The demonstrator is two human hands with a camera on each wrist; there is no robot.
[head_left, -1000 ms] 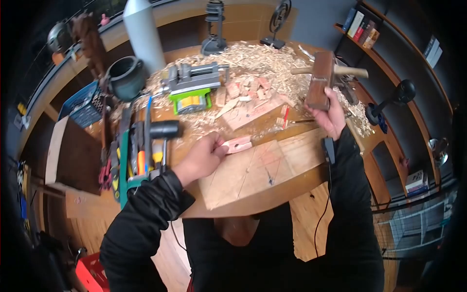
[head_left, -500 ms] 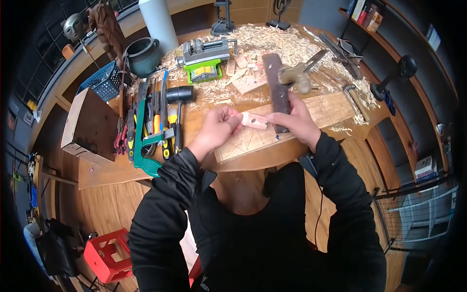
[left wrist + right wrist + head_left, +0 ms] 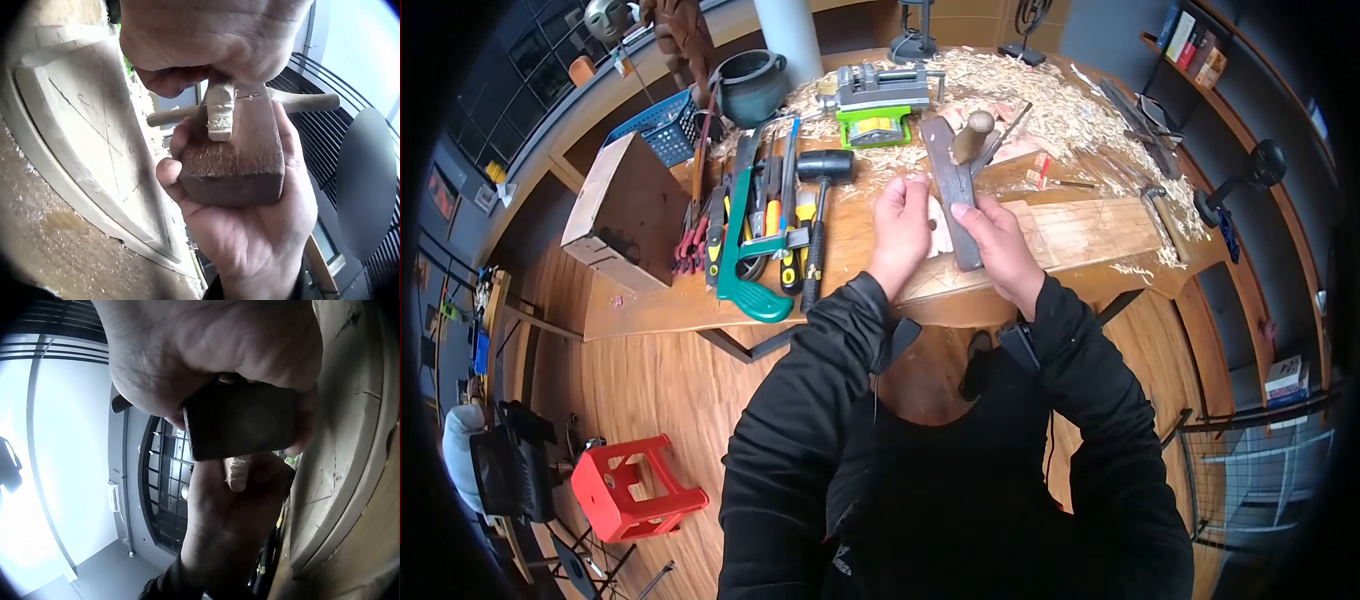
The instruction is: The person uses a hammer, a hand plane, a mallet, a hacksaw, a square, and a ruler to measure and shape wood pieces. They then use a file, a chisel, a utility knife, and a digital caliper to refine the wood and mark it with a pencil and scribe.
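Pinching a stubby, pale strip of whittled wood [image 3: 220, 115], the left hand [image 3: 903, 228] has thumb and fingers closed on one end, while the right hand [image 3: 1004, 245] wraps round a dark reddish-brown wooden hand plane [image 3: 240, 165] with a pale, round crossbar handle [image 3: 306, 102]. Both sit up off the table, above the flat, light board with pencil lines [image 3: 1090, 235], strip right by the plane's broad face; can't tell if they actually touch. My guess on the hold: palm behind the block with thumb and fingers round its sides keeps it steady and leaves that face free for the little piece. Gripping just one end of the strip probably keeps the fingertips out of the way too. Tools like the black-headed mallet [image 3: 825, 168] and green-framed saw [image 3: 745, 235] lie off to the left, likely parked for easy reach. Plane looks well used: scuffed, fuzzy grain near the end, darker end face. Strip's rough, with ridges across its tip.
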